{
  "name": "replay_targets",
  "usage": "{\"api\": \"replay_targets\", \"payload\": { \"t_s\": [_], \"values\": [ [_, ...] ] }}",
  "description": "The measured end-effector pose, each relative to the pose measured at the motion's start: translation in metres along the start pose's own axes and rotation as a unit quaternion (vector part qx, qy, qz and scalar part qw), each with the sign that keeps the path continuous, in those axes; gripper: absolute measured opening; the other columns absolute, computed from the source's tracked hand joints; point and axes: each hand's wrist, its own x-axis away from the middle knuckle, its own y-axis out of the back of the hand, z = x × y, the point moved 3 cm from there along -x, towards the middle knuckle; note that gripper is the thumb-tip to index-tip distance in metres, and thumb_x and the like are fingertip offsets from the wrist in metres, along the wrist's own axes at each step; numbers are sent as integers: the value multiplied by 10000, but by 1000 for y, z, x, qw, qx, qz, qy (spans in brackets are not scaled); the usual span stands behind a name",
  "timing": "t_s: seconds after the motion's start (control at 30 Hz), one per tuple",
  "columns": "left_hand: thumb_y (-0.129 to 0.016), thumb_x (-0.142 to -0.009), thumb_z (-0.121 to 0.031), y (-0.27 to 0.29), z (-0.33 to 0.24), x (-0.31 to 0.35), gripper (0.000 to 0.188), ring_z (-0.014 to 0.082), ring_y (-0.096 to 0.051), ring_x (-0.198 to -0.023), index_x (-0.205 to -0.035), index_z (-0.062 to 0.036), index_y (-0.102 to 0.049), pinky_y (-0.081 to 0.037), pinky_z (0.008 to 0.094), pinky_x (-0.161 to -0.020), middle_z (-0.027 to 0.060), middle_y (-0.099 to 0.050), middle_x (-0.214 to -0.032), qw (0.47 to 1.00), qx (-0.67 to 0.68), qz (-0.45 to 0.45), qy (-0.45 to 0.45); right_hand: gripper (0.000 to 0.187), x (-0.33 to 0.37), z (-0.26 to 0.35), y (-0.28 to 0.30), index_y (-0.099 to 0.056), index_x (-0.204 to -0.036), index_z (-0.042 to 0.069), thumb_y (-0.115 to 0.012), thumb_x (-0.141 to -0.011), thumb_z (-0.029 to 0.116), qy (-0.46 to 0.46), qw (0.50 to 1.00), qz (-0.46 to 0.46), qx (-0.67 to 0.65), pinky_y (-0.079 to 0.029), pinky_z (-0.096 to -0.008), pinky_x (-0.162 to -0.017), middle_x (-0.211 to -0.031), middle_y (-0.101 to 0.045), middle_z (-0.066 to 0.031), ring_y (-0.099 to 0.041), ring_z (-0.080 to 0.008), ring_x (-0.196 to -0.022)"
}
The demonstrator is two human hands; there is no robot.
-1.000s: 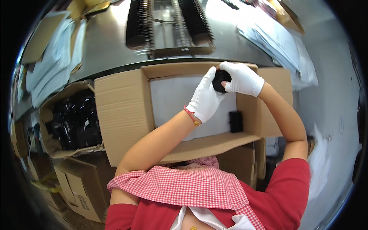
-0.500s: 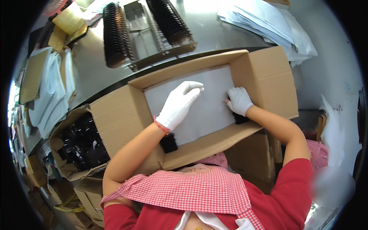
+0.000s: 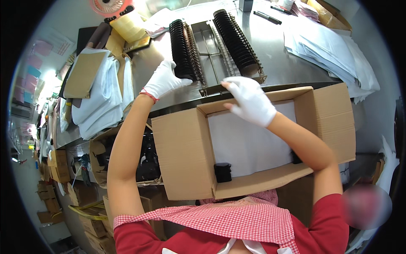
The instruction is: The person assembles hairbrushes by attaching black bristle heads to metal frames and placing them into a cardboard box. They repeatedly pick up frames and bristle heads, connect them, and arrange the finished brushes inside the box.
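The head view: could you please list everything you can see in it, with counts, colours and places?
Metal table: 1, silver, far side
Metal rack: 1, silver, on the table
Rows of black pieces: 2, black, on the rack
Open carton: 1, brown, before the person
Sheet: 1, white, inside that carton
Bundles: 2, black, near corners inside, right one partly hidden
White piles: 2, white, table's left and right
Pens: at least 2, black, table's far right
Fan: 1, coral, far left
Glossy items: uncountable, black, carton at left
Apron: 1, red-white check, on the person
Left hand: 1, white-gloved, at left row's near end
Right hand: 1, white-gloved, over carton's far edge
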Motion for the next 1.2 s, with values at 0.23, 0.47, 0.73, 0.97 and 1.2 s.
{"api": "replay_targets", "payload": {
  "t_s": [0.23, 0.47, 0.73, 0.97, 1.2],
  "values": [
    [-778, -795, -445, -10, -44, -2, 782, 375, -660, -1072, -1271, 103, -490, -510, 392, -926, 291, -660, -1123, 995, -37, 94, -21, 142, -18, -33, -69, -633, -725, 160, -759, -777, 202, -44, 993, -19, 109, -443, -371, -885, -664, -578, -17, -608, -218, -697],
    [-717, -824, -254, -42, -75, 8, 299, 372, -674, -855, -940, 13, -647, -524, 423, -718, 224, -681, -880, 986, -24, 167, 7, 143, -8, -53, -53, -635, -729, 170, -755, -785, 223, 2, 996, 8, 86, -449, -381, -924, -651, -556, -12, -605, -207, -688],
    [-552, -910, -186, -17, -92, 16, 337, 366, -712, -871, -1173, 20, -590, -544, 448, -785, 249, -713, -904, 955, -265, 101, 82, 145, -4, -71, -45, -680, -833, 138, -774, -773, 231, -32, 994, 93, 45, -434, -402, -976, -745, -622, -28, -622, -227, -762],
    [-532, -882, -255, -10, -102, 69, 381, 457, -670, -869, -1165, 0, -554, -531, 528, -813, 281, -688, -966, 998, -26, 65, -2, 982, -37, 31, 3, -483, -1388, 20, -911, -552, 309, -69, 995, -54, -55, -472, -436, -975, -1348, -492, -213, -557, -379, -1100],
    [-728, -842, -491, 9, -119, 54, 653, 294, -668, -1015, -1145, 73, -599, -502, 377, -931, 216, -666, -1127, 946, 110, 288, -101, 596, -25, 8, -3, -582, -1259, 122, -782, -699, 71, -158, 968, -24, -192, -524, -395, -947, -1149, -545, -154, -593, -324, -1096]
  ]
}}
